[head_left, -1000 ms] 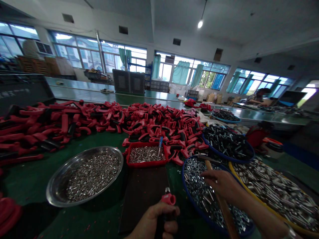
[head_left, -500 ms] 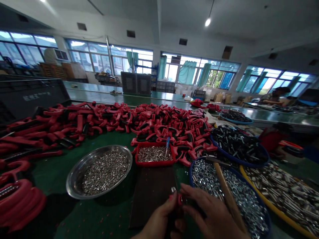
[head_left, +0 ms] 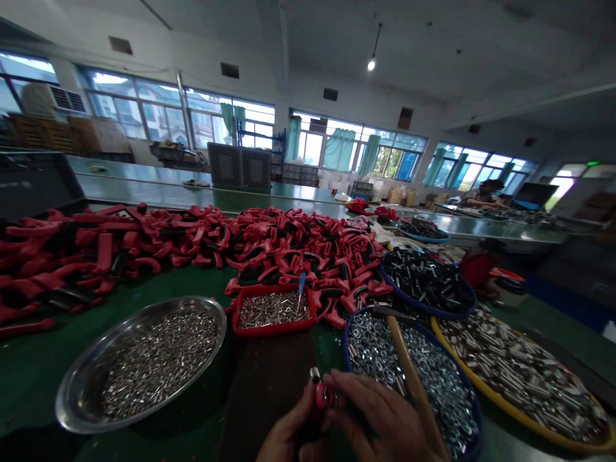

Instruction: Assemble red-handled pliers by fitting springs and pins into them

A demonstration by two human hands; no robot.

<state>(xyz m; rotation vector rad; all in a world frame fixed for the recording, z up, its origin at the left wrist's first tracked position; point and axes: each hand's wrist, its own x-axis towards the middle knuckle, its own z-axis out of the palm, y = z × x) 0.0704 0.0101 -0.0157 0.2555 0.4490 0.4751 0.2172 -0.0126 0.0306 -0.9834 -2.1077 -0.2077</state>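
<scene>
At the bottom centre, my left hand (head_left: 291, 427) is closed around a red plastic handle (head_left: 321, 396), most of which is hidden by the fingers. A short shiny metal cylinder (head_left: 314, 373) sticks up from its end beside my left thumb. From the right, my right hand (head_left: 380, 417) pinches the same end with thumb and fingertips. Something small and shiny shows at those fingertips, too blurred to name. Below the hands lies a dark board (head_left: 269, 378). Just right of them is a blue-rimmed basket of metal washers (head_left: 347, 353), with a wooden-handled hammer (head_left: 409, 372) resting across it.
A steel bowl (head_left: 67, 401) of small metal pins stands left; a red tray (head_left: 274, 329) with pins and a blue-handled screwdriver (head_left: 301, 282) is ahead. Red handles (head_left: 289, 237) are heaped behind. A yellow basket (head_left: 524, 423) of metal cylinders lies right. Another person (head_left: 484, 196) sits far right.
The view has swung right, so everything sits farther left in the picture. My right fingers have come in closer against the end of the red handle.
</scene>
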